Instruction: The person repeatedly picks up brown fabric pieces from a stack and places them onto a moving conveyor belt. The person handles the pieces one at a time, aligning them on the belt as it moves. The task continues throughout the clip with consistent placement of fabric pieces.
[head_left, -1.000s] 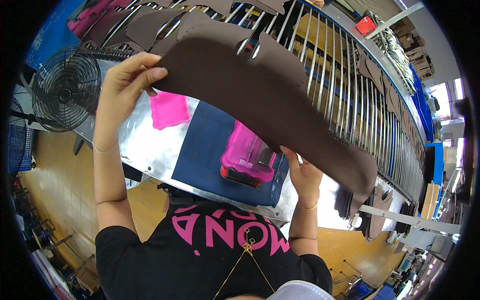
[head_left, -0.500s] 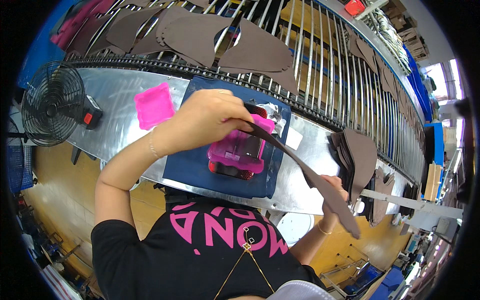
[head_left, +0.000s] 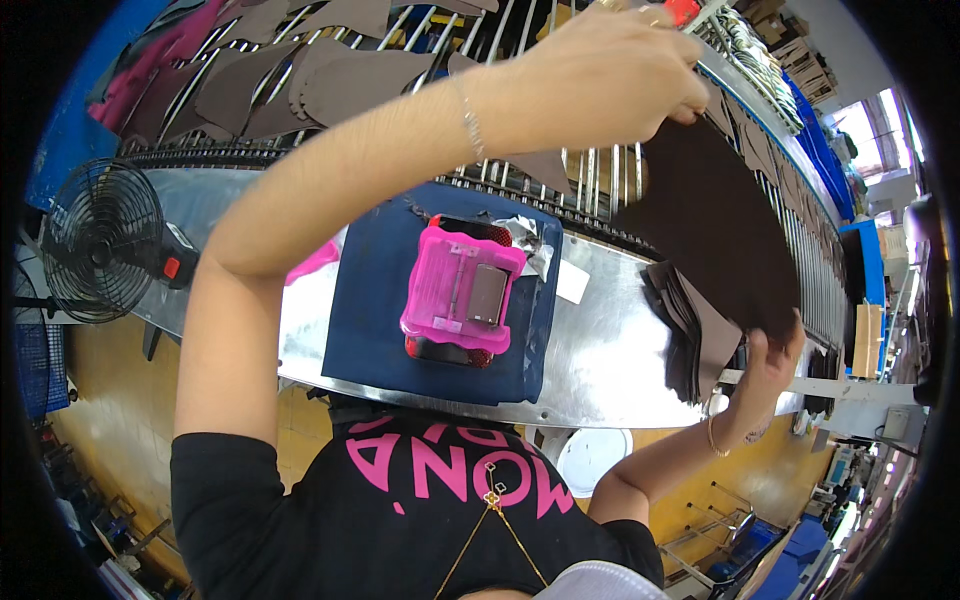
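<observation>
Before us we have the table (head_left: 600,345), with the bar rack (head_left: 600,185) along its far side and loose cut pieces (head_left: 355,80) on the rack. The fan (head_left: 103,240) stands at our left. On the table lies the mat (head_left: 365,310); on that, the tray (head_left: 432,300) sits over a device (head_left: 450,352). Right of the mat lies the stack (head_left: 690,345). Further right we hold a large piece (head_left: 720,215), our left hand (head_left: 615,75) at its far end, our right hand (head_left: 770,362) at its near end.

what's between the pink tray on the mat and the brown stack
In the head view: right part of the blue mat, a small white sheet, then bare metal tabletop.
</observation>
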